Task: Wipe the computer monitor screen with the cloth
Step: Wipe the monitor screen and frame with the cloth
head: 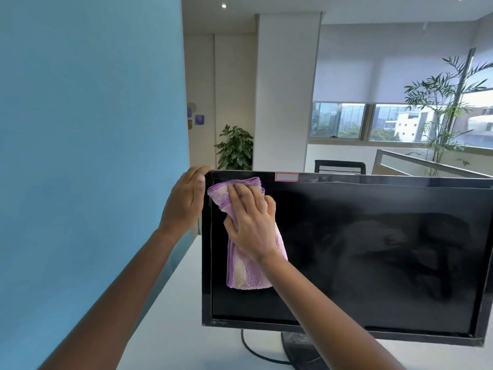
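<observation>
A black computer monitor [373, 249] stands on a white desk, its dark screen switched off. A purple and white fluffy cloth [244, 273] lies against the screen's upper left corner and hangs down below my palm. My right hand [252, 222] presses flat on the cloth, fingers spread toward the top bezel. My left hand [186, 201] grips the monitor's upper left corner, its fingers wrapped behind the frame.
A blue wall [93, 129] rises close on the left. The white desk [173, 329] carries the monitor's stand [298, 345] and a black cable [256, 353]. Behind are a black office chair [340, 166], potted plants [236, 148], a desk partition [416, 161] and windows.
</observation>
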